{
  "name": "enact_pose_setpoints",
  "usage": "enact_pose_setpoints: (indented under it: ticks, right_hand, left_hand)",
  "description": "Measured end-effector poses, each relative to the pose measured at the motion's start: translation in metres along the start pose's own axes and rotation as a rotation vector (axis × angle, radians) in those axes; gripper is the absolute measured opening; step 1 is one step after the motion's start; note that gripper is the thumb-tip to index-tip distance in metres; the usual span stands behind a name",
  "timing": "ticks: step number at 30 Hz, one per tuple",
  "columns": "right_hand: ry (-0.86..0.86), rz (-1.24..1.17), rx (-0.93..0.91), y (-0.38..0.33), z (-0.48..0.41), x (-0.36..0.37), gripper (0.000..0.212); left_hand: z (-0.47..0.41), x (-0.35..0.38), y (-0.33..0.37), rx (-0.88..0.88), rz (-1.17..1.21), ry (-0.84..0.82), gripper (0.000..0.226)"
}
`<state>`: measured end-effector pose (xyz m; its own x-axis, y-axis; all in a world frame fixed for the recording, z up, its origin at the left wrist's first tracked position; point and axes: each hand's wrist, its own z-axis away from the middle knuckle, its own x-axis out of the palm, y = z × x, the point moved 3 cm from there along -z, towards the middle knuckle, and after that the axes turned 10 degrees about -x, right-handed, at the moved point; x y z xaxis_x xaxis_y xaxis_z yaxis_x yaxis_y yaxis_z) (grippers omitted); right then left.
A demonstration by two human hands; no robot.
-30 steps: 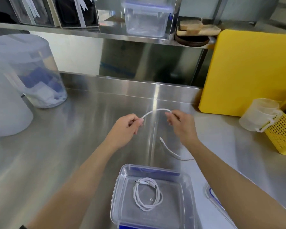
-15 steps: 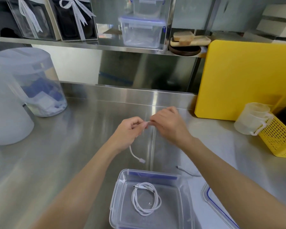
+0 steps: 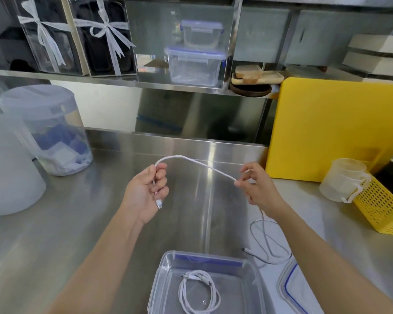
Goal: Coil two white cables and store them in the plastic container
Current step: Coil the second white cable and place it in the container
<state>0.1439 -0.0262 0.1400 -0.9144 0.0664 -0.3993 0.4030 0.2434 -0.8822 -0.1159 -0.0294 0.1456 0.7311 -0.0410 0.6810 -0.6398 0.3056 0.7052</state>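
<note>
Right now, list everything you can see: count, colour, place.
loose cable: 1, white, held between both hands, tail on counter at right
coiled cable: 1, white, inside open container
open container: 1, clear, blue trim, counter front
lid: 1, clear, blue seal, right of container
shelf containers: 2, clear, stacked
gift boxes: 2, dark, white ribbons, shelf left
board: 1, yellow, upright at right
basket: 1, yellow, far right
cups: stacked, translucent, beside basket
tubs: 2, translucent, left
left hand: gripping plug end
right hand: pinching cable
</note>
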Motion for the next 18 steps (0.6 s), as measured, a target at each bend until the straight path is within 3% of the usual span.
enact_pose_setpoints:
  ticks: [3,6,8,12,18]
  right_hand:
    - [0.127,-0.026,-0.03,-0.008,-0.005,-0.005,0.017]
    - [0.161,0.122,-0.104,-0.019,-0.014,-0.006,0.016]
    - [0.185,0.213,-0.157,-0.022,-0.018,-0.008,0.014]
    - [0.254,0.195,-0.106,-0.008,-0.017,-0.019,0.011]
    - [0.188,0.22,-0.224,0.0,-0.001,-0.017,0.017]
  left_hand:
    - [0.003,0.0,-0.005,-0.179,-0.077,-0.045,0.035]
    - [0.009,0.005,-0.011,-0.23,-0.332,-0.178,0.018]
    - [0.011,0.009,-0.012,-0.249,-0.358,-0.223,0.012]
    - [0.008,0.008,0.002,-0.226,-0.084,-0.152,0.023]
    - [0.003,0.007,0.004,-0.077,0.224,-0.054,0.034]
